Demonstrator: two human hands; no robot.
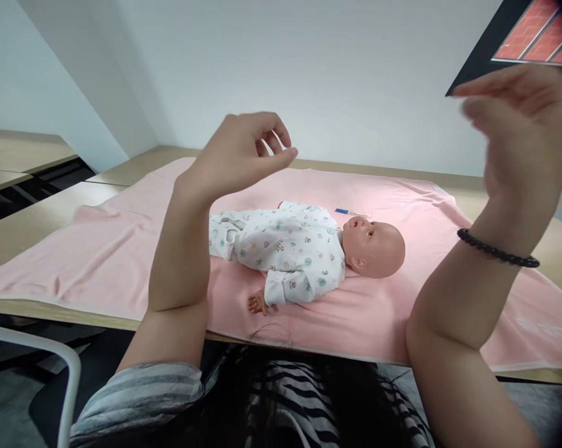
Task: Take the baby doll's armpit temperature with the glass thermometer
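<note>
A baby doll (290,249) lies on its back on a pink blanket (135,255), its head to the right. White clothes with a small coloured print cover its body and arms. My left hand (248,149) is raised in the air above the doll's legs, fingers loosely curled and thumb apart, holding nothing. Up at the right, my right hand (528,118) is slightly blurred by motion; a gap shows between its thumb and fingers, and nothing is seen in it. A slim stick with a blue end (350,213), like a thermometer, rests beyond the doll's head.
The blanket covers most of a light wooden table (98,194), which stands against a white wall (309,81). A white curved metal bar (70,367) rises at the lower left. At the far left is another table (19,149). A dark-framed window (483,50) is at upper right.
</note>
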